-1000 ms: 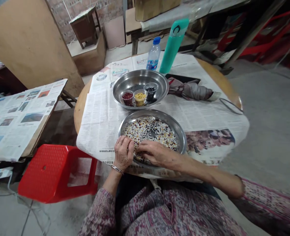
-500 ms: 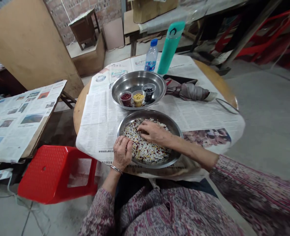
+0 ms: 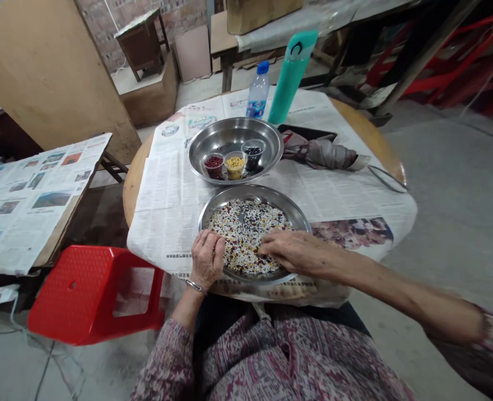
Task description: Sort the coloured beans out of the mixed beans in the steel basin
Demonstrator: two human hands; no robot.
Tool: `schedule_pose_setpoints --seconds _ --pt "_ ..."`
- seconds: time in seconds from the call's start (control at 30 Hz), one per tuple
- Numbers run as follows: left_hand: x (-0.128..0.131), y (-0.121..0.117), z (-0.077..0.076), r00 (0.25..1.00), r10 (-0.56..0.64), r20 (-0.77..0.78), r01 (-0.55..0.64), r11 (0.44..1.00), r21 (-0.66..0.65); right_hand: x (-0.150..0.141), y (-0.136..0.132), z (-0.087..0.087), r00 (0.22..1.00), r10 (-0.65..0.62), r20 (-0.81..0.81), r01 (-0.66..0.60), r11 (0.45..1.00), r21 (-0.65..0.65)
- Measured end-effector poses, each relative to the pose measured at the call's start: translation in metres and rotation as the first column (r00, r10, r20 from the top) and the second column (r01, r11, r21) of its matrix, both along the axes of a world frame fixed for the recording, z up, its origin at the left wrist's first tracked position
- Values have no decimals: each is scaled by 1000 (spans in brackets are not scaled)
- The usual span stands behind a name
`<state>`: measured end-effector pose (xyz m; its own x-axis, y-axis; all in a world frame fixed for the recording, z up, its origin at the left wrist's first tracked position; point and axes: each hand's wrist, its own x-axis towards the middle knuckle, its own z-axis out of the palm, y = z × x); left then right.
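A metal basin (image 3: 302, 220) close to me holds a spread of white grains mixed with red, yellow and black beans (image 3: 242, 223). My left hand (image 3: 207, 257), with a bracelet at its wrist, is closed over the basin's left rim. At the right side of the mix, my right hand (image 3: 290, 250) has its fingers bent down together among the grains. Whatever its fingertips pinch is hidden. Behind stands a second metal basin (image 3: 213, 133) with a cup of red beans (image 3: 213, 165), a cup of yellow beans (image 3: 235, 165) and a cup of black beans (image 3: 253, 154).
Newspaper (image 3: 154, 206) covers the round table. Toward the back stand a water bottle (image 3: 258, 92) and a teal flask (image 3: 292, 78). A wrapped grey umbrella (image 3: 325, 154) lies at right. A red stool (image 3: 75, 289) is at my left, beside a newspaper-covered table (image 3: 42, 195).
My right hand has moved right and toward me through the grains, leaving a thinner patch near the basin's middle. My left hand stays on the rim.
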<state>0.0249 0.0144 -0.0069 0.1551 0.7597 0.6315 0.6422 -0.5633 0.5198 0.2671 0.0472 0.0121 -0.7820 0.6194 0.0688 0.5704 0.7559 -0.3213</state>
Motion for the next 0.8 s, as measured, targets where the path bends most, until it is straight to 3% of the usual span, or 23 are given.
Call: schedule_pose_setpoints --seconds 0.17,0.27,0.33,0.5,0.63,0.8 --pt "0 0 0 1000 16 -10 -16 1000 -7 -20 33 -4 970 -234 -61 241 961 135" --pt "0 0 0 1000 16 -13 -16 1000 -4 -34 46 -3 916 -398 -54 401 904 146" --pt "0 0 0 1000 13 -12 -13 1000 -6 -47 46 -4 899 -435 -45 437 890 133" --pt "-1 1 -2 1000 9 -9 -9 1000 -8 -78 36 -6 956 -277 -94 274 961 -48" --pt "-1 1 -2 1000 9 6 -8 1000 -1 -87 29 -3 962 -205 -179 176 970 -169" --pt "-1 -1 -3 998 34 60 -34 999 -14 -79 5 2 960 64 -273 -100 987 -122"
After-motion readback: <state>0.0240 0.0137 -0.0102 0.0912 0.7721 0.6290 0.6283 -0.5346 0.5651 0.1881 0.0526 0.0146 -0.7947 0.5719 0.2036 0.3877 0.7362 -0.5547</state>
